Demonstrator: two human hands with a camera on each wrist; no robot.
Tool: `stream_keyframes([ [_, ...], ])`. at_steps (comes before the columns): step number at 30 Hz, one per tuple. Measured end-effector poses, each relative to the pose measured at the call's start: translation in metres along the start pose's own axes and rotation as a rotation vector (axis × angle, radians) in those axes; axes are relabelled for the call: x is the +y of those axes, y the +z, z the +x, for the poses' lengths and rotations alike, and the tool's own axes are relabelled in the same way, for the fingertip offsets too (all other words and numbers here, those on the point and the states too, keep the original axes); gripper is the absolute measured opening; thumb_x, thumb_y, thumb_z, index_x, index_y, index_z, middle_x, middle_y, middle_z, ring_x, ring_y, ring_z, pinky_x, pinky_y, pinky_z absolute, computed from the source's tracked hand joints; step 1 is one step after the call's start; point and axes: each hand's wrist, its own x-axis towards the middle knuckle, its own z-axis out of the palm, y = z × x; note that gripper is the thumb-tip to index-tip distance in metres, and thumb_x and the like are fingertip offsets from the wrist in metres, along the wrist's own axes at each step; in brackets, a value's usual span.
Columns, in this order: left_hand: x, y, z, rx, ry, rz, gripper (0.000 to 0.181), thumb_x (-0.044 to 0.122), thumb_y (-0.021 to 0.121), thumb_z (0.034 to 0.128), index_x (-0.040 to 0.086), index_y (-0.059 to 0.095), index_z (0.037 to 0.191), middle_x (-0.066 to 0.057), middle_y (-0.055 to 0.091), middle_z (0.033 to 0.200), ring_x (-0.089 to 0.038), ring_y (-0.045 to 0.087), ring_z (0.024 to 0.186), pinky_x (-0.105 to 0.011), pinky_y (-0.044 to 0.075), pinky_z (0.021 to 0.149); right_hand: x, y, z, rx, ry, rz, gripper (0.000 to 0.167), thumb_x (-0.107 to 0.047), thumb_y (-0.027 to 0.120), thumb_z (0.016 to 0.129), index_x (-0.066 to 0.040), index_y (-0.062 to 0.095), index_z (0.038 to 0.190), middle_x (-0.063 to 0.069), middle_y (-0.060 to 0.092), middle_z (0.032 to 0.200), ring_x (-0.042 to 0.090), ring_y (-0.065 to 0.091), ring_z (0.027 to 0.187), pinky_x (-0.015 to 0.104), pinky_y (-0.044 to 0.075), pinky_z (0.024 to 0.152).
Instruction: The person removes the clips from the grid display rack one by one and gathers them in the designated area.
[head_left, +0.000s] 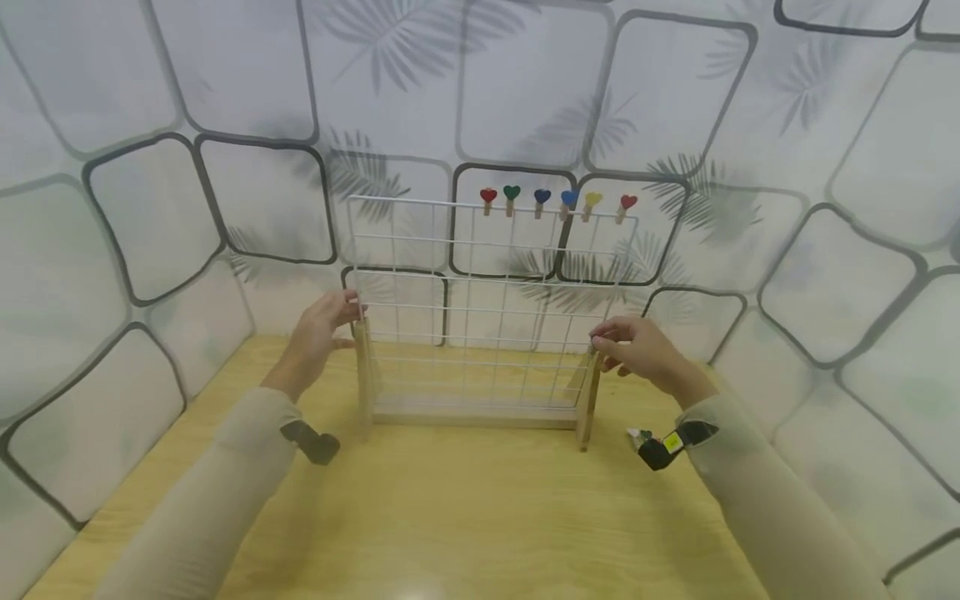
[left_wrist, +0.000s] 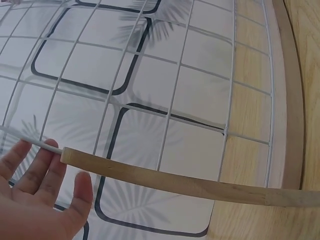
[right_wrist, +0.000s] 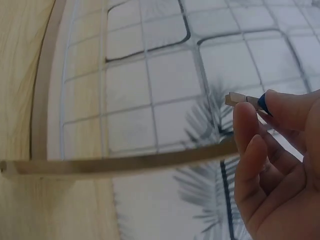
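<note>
A white wire grid [head_left: 420, 202] stands upright in a wooden stand [head_left: 472, 418] on the table. My left hand [head_left: 318, 333] is at the grid's left edge. In the left wrist view its fingertips [left_wrist: 49, 145] touch the side wire just above the wooden post [left_wrist: 165, 177], thumb held apart. My right hand [head_left: 637, 350] is by the top of the right post. Between thumb and index finger it pinches a small wooden clothespin [right_wrist: 237, 98] with a blue end, mostly covered by the thumb. Several heart-topped clothespins, among them a green one [head_left: 512, 193] and a yellow one [head_left: 592, 200], line the grid's top wire.
The light wooden table [head_left: 480, 508] extends in front of the stand. Behind it rises a wall [head_left: 405, 100] patterned with dark outlines and leaves. Dark devices are strapped to the left wrist [head_left: 311, 442] and the right wrist [head_left: 660, 450].
</note>
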Motion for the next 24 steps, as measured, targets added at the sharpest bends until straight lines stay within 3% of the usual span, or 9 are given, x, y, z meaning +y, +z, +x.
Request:
stream_keyframes([
  [6, 0.001, 0.001, 0.003, 0.066, 0.001, 0.083, 0.058, 0.039, 0.027, 0.1065, -0.005, 0.033, 0.144, -0.031, 0.044, 0.139, -0.041, 0.039, 0.132, -0.056, 0.036, 0.104, 0.036, -0.012, -0.011, 0.034, 0.064, 0.000, 0.040, -0.026, 0.057, 0.099, 0.006, 0.055, 0.125, 0.021, 0.064, 0.113, 0.029, 0.068, 0.085, 0.037, 0.056, 0.069],
  [10, 0.002, 0.003, 0.003, 0.091, -0.009, 0.101, 0.047, 0.023, 0.040, 0.1056, -0.005, 0.035, 0.144, -0.029, 0.047, 0.137, -0.040, 0.044, 0.127, -0.051, 0.039, 0.103, 0.054, -0.019, -0.021, 0.042, 0.104, 0.003, 0.044, -0.027, 0.055, 0.101, 0.008, 0.052, 0.128, 0.021, 0.063, 0.113, 0.020, 0.067, 0.086, 0.039, 0.055, 0.074],
  [16, 0.004, 0.003, -0.002, 0.075, -0.014, 0.154, 0.052, 0.006, 0.052, 0.0990, -0.003, 0.032, 0.146, -0.030, 0.045, 0.139, -0.040, 0.046, 0.125, -0.048, 0.042, 0.103, 0.076, -0.020, -0.032, 0.048, 0.127, 0.017, 0.042, -0.023, 0.055, 0.100, 0.010, 0.050, 0.127, 0.021, 0.065, 0.111, 0.021, 0.068, 0.085, 0.037, 0.056, 0.073],
  [24, 0.004, 0.002, 0.000, 0.057, 0.011, 0.096, 0.062, -0.002, 0.055, 0.0938, -0.002, 0.026, 0.149, -0.030, 0.040, 0.142, -0.041, 0.041, 0.130, -0.050, 0.038, 0.106, 0.109, -0.020, -0.045, 0.057, 0.170, 0.043, 0.039, -0.018, 0.054, 0.100, 0.013, 0.049, 0.122, 0.017, 0.065, 0.104, 0.018, 0.067, 0.078, 0.038, 0.056, 0.067],
])
